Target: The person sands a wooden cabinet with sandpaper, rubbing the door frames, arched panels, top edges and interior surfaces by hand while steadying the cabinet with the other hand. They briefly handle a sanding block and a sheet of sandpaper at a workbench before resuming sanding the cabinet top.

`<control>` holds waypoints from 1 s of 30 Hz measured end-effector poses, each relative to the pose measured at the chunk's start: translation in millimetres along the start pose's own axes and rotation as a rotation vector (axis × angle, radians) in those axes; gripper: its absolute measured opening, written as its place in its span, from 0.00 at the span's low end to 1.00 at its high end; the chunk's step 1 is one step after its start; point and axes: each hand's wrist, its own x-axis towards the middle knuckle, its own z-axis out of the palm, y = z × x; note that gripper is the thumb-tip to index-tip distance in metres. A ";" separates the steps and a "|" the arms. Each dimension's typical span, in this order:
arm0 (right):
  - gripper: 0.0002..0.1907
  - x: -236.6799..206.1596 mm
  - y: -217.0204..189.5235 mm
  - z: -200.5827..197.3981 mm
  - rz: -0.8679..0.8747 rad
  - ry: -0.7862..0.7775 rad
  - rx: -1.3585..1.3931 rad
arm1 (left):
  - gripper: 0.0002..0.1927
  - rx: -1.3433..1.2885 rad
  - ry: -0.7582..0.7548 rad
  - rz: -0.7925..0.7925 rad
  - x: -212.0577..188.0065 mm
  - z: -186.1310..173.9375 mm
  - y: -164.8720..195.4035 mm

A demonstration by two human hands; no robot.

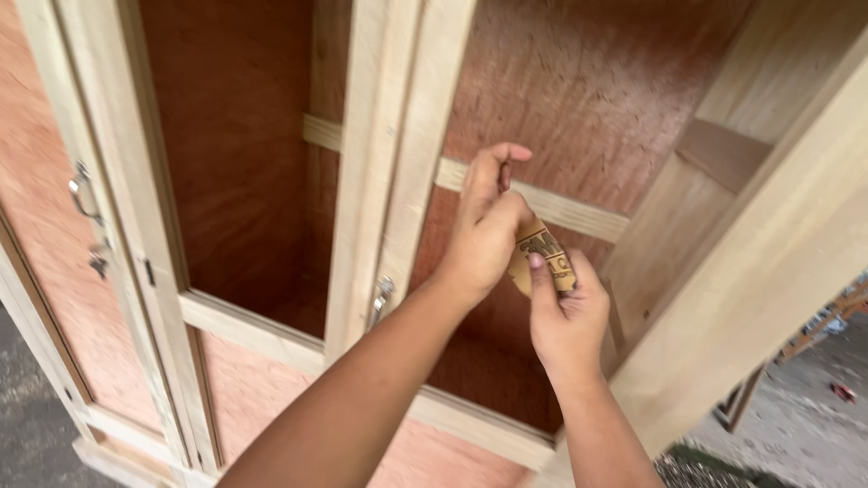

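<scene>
My left hand (486, 226) and my right hand (568, 316) meet in front of an open wooden cabinet (380, 181). Together they hold a small folded piece of tan sandpaper (545, 251) with dark print on its back. My right hand grips it from below with the thumb pressed on its face. My left hand pinches its upper end, with the index finger raised. Both hands hover before the cabinet's right opening, close to a pale horizontal rail (570, 212) on the reddish back panel.
A centre post with a metal handle (381, 300) divides the cabinet. An open door (90, 235) with metal handle and latch stands at the left; another open door (768, 262) is at the right. Grey ground with debris (805, 425) shows lower right.
</scene>
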 end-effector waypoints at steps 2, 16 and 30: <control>0.04 -0.8 -12.8 21.8 -0.023 0.042 0.122 | 0.25 -0.040 -0.102 -0.169 8.7 -37.4 23.0; 0.10 -0.4 -78.7 225.2 -0.212 0.242 -0.176 | 0.19 0.318 0.364 -0.394 24.9 -244.2 88.2; 0.32 49.1 -87.1 209.1 -0.774 0.510 -0.798 | 0.35 0.119 -0.086 -0.114 148.7 -214.0 57.6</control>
